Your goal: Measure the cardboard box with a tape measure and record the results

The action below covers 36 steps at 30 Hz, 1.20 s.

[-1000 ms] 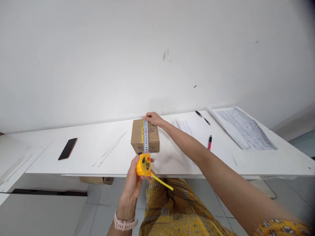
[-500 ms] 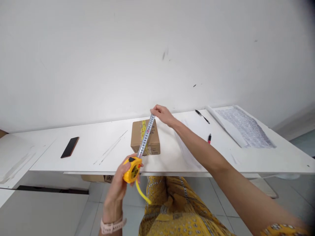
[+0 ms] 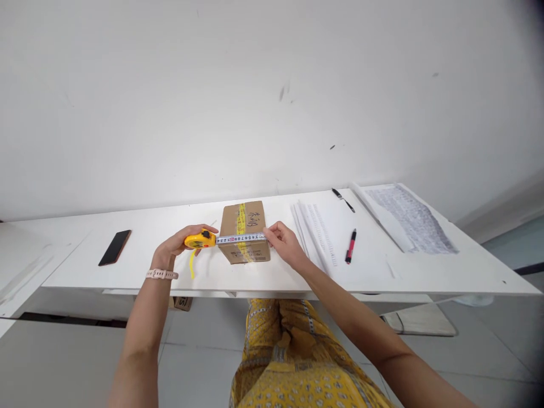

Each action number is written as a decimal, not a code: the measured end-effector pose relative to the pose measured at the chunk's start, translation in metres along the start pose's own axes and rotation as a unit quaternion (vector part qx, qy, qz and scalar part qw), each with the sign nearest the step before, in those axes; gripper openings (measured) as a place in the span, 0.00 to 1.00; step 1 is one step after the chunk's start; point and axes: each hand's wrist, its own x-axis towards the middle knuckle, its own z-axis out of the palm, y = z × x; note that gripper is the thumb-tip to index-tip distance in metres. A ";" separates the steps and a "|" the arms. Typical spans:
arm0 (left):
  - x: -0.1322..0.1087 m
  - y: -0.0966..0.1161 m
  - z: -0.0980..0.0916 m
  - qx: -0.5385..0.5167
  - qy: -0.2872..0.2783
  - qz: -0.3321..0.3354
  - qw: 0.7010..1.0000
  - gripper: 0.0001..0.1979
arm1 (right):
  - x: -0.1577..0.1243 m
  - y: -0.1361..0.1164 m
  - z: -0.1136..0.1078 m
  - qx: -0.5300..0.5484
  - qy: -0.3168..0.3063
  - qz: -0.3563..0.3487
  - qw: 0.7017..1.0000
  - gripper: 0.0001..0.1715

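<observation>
A small brown cardboard box, with yellow printed tape and handwriting on top, stands on the white table in front of me. My left hand is closed around the yellow case of a tape measure at the box's left side; its yellow strap hangs below. The blade runs sideways across the box along its near top edge. At the right side my right hand pinches the blade's free end against the box's edge.
A phone lies to the left. To the right are paper sheets, a red and black pen, a black pen and a handwritten sheet. The wall rises directly behind the table.
The tape measure has swung from running front to back over the box to lying across it. My left hand moved up and left; my right hand came nearer, to the box's right edge.
</observation>
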 end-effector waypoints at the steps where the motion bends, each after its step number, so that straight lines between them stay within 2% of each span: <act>1: 0.004 0.000 0.002 0.001 -0.012 0.004 1.000 0.25 | 0.002 0.001 0.002 0.005 0.000 0.005 1.000 0.22; 6: 0.014 0.006 0.012 -0.013 -0.018 -0.008 1.000 0.23 | 0.007 0.005 -0.001 0.057 -0.025 0.047 0.997 0.25; 11: 0.012 0.012 0.016 -0.035 0.002 -0.027 0.999 0.17 | 0.005 0.003 -0.007 0.072 -0.050 0.056 0.995 0.25; 16: 0.004 0.007 0.017 -0.014 -0.038 -0.012 0.999 0.23 | 0.008 0.001 -0.012 0.052 -0.078 0.065 0.993 0.25; 21: -0.003 0.001 0.019 -0.024 -0.018 -0.013 0.999 0.23 | 0.010 0.003 -0.016 0.035 -0.089 0.070 0.993 0.25; 25: -0.003 0.001 0.022 -0.012 -0.012 -0.003 1.000 0.22 | 0.009 -0.002 -0.018 -0.045 -0.099 0.078 0.991 0.27; 29: -0.012 0.006 0.029 0.019 -0.007 0.039 0.999 0.22 | 0.009 -0.015 -0.022 -0.129 -0.110 0.053 0.984 0.27; 32: -0.033 0.007 0.044 0.045 -0.006 0.067 0.997 0.23 | 0.001 -0.036 -0.031 -0.147 -0.089 0.028 0.985 0.26; 34: -0.050 0.001 0.059 0.047 -0.045 0.085 0.994 0.27 | -0.010 -0.054 -0.038 -0.148 -0.076 0.011 0.986 0.26; 36: -0.063 -0.013 0.079 0.034 -0.117 0.094 0.988 0.33 | -0.023 -0.073 -0.043 -0.163 -0.080 -0.005 0.983 0.25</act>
